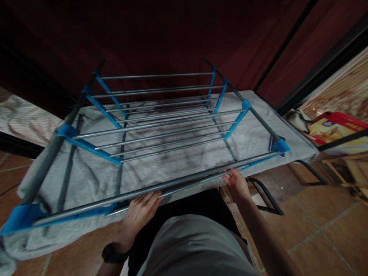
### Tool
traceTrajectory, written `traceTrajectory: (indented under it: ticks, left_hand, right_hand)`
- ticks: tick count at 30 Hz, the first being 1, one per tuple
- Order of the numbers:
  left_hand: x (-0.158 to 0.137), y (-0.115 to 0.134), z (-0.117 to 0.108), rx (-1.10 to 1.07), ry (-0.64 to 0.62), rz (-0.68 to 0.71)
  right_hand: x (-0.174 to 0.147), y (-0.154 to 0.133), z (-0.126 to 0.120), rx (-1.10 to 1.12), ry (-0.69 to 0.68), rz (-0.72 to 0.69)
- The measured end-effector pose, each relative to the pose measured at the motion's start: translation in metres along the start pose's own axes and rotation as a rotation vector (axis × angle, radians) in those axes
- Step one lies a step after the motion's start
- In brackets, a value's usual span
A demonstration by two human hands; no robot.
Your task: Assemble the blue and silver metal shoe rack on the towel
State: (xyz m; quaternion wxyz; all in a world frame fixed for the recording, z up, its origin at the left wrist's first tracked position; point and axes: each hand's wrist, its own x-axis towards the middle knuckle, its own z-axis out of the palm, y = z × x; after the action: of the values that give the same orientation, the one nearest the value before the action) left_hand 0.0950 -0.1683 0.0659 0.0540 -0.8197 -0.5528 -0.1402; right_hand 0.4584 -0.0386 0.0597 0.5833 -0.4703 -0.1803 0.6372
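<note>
A shoe rack of grey metal tubes with blue plastic side brackets (236, 122) lies on a bed-like surface covered by a grey blanket (178, 157). Along its near side, a thin metal rod (195, 183) runs just below the thicker front tube (198, 176). My left hand (143, 211) is closed around the rod near its left part, the fingers partly over the tube. Close to the rod's right end, my right hand (237, 182) pinches it between thumb and fingers. Whether the rod's right end sits in the right blue bracket (281, 146) I cannot tell.
A dark red curtain (161, 34) hangs behind the rack. To the right stand a red and yellow box (335, 128) and wooden pieces (349, 172) over a tiled floor (322, 226). A dark flat object (271, 143) lies under the right bracket. Black metal frames (267, 197) stick out below the blanket.
</note>
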Motion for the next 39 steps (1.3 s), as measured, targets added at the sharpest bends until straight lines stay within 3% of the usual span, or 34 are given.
traceTrajectory:
  ticks: [23,39]
  left_hand:
    - [0.0018,0.0009,-0.0061,0.030,-0.016,0.021]
    - [-0.0001,0.0061,-0.0069,0.057,0.040,-0.100]
  right_hand:
    - [-0.0007,0.0032,0.0018,0.033,0.025,0.004]
    - [-0.0055,0.0052,0.0078,0.006,-0.062,0.038]
